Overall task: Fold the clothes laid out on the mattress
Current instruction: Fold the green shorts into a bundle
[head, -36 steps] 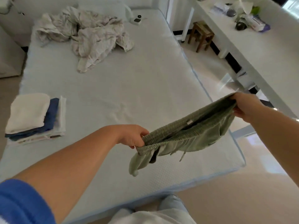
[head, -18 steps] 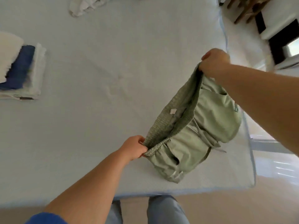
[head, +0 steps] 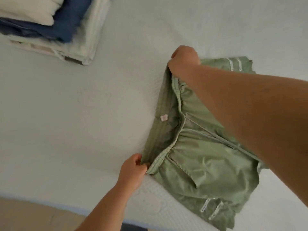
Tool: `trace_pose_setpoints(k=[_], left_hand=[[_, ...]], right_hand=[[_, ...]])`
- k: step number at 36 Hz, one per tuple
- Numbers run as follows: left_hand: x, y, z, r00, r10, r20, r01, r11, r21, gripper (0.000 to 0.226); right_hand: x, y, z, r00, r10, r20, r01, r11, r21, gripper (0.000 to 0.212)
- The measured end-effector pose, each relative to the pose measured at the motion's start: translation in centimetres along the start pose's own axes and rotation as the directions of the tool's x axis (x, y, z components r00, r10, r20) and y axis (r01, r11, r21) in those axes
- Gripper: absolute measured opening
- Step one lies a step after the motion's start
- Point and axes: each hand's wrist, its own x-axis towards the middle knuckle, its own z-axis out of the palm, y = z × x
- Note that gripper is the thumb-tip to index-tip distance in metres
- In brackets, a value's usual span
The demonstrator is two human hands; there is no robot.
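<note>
Green shorts (head: 200, 157) lie spread on the pale mattress (head: 83, 122), waistband toward the left, legs toward the right. My left hand (head: 133, 170) pinches the near end of the elastic waistband. My right hand (head: 182, 61) grips the far end of the waistband, its forearm crossing over the shorts. A small pink label (head: 163, 117) shows inside the waistband. White striped tabs mark both leg hems.
A stack of folded clothes (head: 55, 29), white on blue on pale fabric, sits at the upper left of the mattress. The mattress's near edge (head: 100, 212) runs along the bottom, with beige floor (head: 33, 217) beyond it.
The shorts have come down from hanging in the air to lying flat on the mattress. Both hands moved lower and kept hold of the waistband; the view tilted further down.
</note>
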Motion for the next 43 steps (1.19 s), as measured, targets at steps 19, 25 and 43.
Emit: trace_pose_setpoints(k=[19,25,43], left_hand=[[0.6,1.0,-2.0,0.984,0.176,0.026,-0.176,0.949,0.261,0.036],[0.4,-0.3,-2.2,0.994,0.108,-0.034,-0.102,0.986,0.13,0.045],[-0.8,-2.6,1.1,0.947,-0.109,-0.302,0.005,0.945,-0.327,0.022]], right_hand=[[-16.6,6.6,4.6,1.0,-0.009,0.017,0.007,0.992,0.125,0.032],[-28.0,15.1,5.0,0.988,0.07,0.136,-0.054,0.991,-0.119,0.027],[-34.1,24.4,8.2,0.965,-0.207,0.161,0.25,0.914,-0.32,0.048]])
